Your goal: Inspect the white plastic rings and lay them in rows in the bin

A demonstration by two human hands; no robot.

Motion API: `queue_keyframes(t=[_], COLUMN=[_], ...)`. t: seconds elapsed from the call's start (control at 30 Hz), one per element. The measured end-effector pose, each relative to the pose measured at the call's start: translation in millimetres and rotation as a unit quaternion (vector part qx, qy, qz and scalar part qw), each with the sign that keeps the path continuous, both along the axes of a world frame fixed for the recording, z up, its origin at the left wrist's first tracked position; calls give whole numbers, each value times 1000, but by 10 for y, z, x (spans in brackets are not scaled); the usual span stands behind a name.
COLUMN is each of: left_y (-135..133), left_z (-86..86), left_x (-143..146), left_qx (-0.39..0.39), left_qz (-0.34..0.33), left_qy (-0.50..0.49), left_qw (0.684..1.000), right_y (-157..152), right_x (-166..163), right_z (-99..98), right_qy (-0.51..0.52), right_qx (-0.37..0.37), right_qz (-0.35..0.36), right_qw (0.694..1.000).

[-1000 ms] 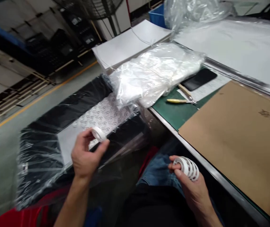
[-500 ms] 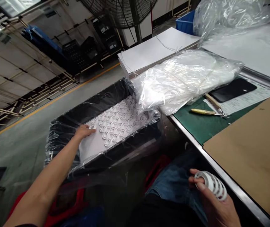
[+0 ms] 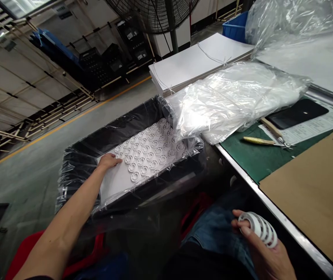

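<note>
My left hand (image 3: 109,160) reaches into a black plastic-lined bin (image 3: 79,163). Its fingers are pressed together on a white ring (image 3: 119,156) at the near-left end of the rows. The rings (image 3: 149,149) lie in neat rows on a white sheet (image 3: 115,183) inside the bin. My right hand (image 3: 264,252) is low over my lap by the table edge, closed around a stack of several white rings (image 3: 260,228).
A bulging clear plastic bag (image 3: 233,97) lies at the green table's corner (image 3: 242,155), partly over the bin. Behind it are scissors (image 3: 267,140), a black phone (image 3: 297,112), a brown cardboard sheet (image 3: 315,182), tied white boards (image 3: 195,62) and a fan base.
My left hand carried a single ring from in front of me out to the sheet in the bin and set it down at the rows. My right hand kept its stack.
</note>
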State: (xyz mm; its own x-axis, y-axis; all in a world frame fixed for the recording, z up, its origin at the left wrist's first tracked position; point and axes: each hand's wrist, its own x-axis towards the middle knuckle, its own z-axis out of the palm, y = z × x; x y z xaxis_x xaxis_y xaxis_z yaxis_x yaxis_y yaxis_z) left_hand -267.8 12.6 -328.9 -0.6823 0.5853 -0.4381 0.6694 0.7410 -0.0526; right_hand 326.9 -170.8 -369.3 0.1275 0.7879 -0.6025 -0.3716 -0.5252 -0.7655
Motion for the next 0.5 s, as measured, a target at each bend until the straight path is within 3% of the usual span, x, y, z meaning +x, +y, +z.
queue_keyframes(t=[0.1, 0.2, 0.37, 0.47, 0.5], left_y=[-18, -34, -3, -92, -171], left_z=[20, 157, 766, 1102, 1162], left_x=[87, 155, 333, 780, 1015], left_qx=[12, 27, 88, 166, 243], left_qz=[3, -4, -75, -160, -228], left_qy=[5, 3, -21, -35, -17], left_qw=[1000, 1000, 993, 972, 943], right_y=[-13, -30, 10, 87, 121], right_x=[-35, -102, -150, -187, -212], right_z=[36, 109, 149, 209, 243], right_qy=[-5, -20, -39, -25, -13], right_qx=[-4, 7, 19, 34, 40], right_qz=[-8, -21, 2, 43, 57], right_qw=[1000, 1000, 999, 998, 997])
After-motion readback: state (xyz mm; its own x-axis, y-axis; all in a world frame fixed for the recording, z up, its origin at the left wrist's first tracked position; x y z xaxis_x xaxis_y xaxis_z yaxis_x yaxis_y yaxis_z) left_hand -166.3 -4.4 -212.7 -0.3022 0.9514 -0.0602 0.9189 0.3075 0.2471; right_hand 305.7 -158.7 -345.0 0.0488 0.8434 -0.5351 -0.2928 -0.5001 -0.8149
